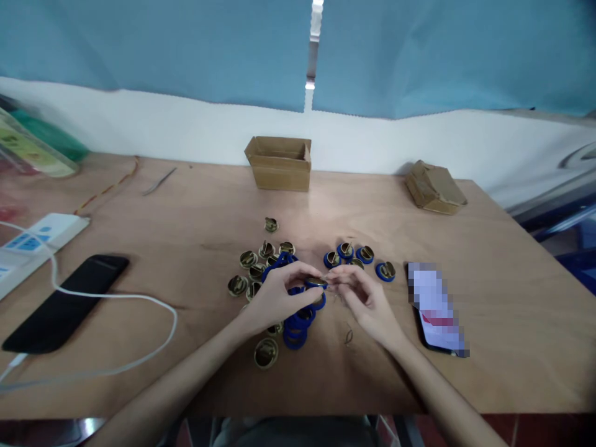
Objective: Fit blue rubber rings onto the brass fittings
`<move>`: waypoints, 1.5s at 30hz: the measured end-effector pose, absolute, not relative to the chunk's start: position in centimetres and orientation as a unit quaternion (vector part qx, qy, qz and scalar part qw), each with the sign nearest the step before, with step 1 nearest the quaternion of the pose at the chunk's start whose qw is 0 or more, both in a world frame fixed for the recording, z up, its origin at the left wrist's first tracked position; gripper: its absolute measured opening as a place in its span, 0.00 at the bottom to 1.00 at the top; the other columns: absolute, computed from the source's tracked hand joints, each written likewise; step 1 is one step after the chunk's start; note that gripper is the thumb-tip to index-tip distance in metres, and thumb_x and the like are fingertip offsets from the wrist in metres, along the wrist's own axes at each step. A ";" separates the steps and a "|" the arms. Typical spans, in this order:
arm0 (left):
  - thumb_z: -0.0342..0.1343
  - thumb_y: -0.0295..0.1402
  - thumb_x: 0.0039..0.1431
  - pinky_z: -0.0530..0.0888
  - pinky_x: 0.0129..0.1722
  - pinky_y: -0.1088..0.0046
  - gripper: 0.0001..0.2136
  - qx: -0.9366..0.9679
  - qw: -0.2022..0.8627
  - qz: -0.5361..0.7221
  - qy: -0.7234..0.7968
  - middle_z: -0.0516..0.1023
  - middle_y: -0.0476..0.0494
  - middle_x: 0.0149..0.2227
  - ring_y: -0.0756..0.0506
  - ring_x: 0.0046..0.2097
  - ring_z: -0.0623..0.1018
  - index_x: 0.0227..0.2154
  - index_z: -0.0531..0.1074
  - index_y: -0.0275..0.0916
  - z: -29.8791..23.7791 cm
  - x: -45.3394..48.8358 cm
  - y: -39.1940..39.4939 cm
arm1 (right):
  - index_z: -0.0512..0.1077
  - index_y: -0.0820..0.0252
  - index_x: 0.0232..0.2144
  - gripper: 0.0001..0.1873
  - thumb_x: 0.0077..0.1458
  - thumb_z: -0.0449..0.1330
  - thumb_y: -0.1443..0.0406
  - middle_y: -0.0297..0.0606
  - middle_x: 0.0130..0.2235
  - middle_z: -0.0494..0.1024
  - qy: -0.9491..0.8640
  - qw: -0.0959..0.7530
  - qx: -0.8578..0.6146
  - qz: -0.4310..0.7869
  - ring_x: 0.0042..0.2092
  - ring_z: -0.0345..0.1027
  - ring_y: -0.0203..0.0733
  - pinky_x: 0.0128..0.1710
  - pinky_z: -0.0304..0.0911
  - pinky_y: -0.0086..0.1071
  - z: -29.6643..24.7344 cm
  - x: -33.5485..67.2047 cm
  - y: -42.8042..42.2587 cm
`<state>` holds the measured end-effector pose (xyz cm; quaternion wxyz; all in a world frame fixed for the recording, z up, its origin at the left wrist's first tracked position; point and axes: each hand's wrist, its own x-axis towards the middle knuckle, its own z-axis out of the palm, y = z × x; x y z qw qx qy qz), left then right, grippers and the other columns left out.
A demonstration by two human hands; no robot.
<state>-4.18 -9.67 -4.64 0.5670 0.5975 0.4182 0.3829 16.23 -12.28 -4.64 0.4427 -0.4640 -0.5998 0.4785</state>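
Observation:
My left hand pinches a round gold-coloured metal cap with a blue rim between thumb and fingers. Beside its right edge, my right hand has thumb and fingertips drawn together; what they grip is too small to make out. Under and left of my left hand lie several gold-coloured caps without blue and several loose blue rings, partly hidden by the hand. Several caps with blue rings around them sit beyond my right hand. A small bent wire piece rests on the wood between my forearms.
On the wooden table, an open cardboard box stands at the back and a crumpled one at back right. A lit phone lies right; a black phone, white cable and power strip lie left.

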 end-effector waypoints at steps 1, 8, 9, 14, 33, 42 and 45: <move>0.64 0.30 0.54 0.79 0.45 0.68 0.11 0.599 0.566 0.384 0.417 0.84 0.41 0.42 0.43 0.44 0.83 0.41 0.78 0.37 -4.6 -4.2 -9.6 | 0.71 0.55 0.47 0.09 0.66 0.58 0.61 0.41 0.45 0.82 -0.581 0.454 -0.454 0.500 0.47 0.79 0.43 0.50 0.76 0.41 -4.5 16.4 -12.1; 0.58 0.36 0.62 0.76 0.41 0.71 0.08 0.612 0.540 0.367 0.446 0.82 0.44 0.38 0.46 0.40 0.80 0.40 0.79 0.38 -4.3 -4.1 -9.4 | 0.75 0.57 0.39 0.10 0.61 0.65 0.57 0.39 0.37 0.84 -0.510 0.452 -0.455 0.574 0.38 0.80 0.41 0.42 0.78 0.37 -3.7 17.1 -11.5; 0.57 0.36 0.64 0.75 0.40 0.71 0.09 0.618 0.535 0.356 0.452 0.82 0.44 0.37 0.46 0.39 0.79 0.39 0.79 0.38 -4.1 -4.1 -9.5 | 0.75 0.57 0.38 0.10 0.60 0.66 0.57 0.39 0.36 0.83 -0.500 0.453 -0.451 0.584 0.37 0.80 0.41 0.40 0.78 0.36 -3.7 17.2 -11.4; 0.49 0.36 0.68 0.72 0.43 0.71 0.12 0.627 0.540 0.330 0.454 0.80 0.46 0.37 0.45 0.42 0.78 0.36 0.76 0.39 -2.6 -4.2 -9.9 | 0.77 0.58 0.38 0.11 0.58 0.68 0.58 0.36 0.33 0.82 -0.455 0.465 -0.428 0.628 0.32 0.77 0.36 0.33 0.74 0.30 -3.8 17.2 -11.4; 0.52 0.34 0.67 0.60 0.30 0.75 0.13 0.694 0.464 0.320 0.448 0.66 0.54 0.24 0.52 0.28 0.65 0.26 0.70 0.37 -3.8 -3.1 -11.4 | 0.75 0.57 0.44 0.08 0.62 0.66 0.63 0.30 0.29 0.77 -0.388 0.441 -0.281 0.759 0.29 0.71 0.29 0.30 0.66 0.22 -3.8 16.5 -12.0; 0.52 0.32 0.66 0.59 0.29 0.76 0.13 0.694 0.516 0.304 0.400 0.64 0.55 0.23 0.53 0.27 0.63 0.24 0.68 0.37 -3.6 -3.3 -11.4 | 0.75 0.55 0.46 0.10 0.62 0.66 0.64 0.31 0.31 0.79 -0.392 0.431 -0.286 0.760 0.28 0.71 0.29 0.29 0.65 0.23 -3.9 16.5 -12.1; 0.52 0.33 0.67 0.59 0.28 0.76 0.14 0.672 0.530 0.319 0.406 0.64 0.55 0.22 0.53 0.26 0.62 0.24 0.67 0.37 -3.6 -3.3 -11.3 | 0.75 0.55 0.47 0.13 0.60 0.68 0.62 0.34 0.35 0.80 -0.385 0.436 -0.307 0.753 0.30 0.71 0.30 0.31 0.66 0.25 -3.8 16.5 -12.1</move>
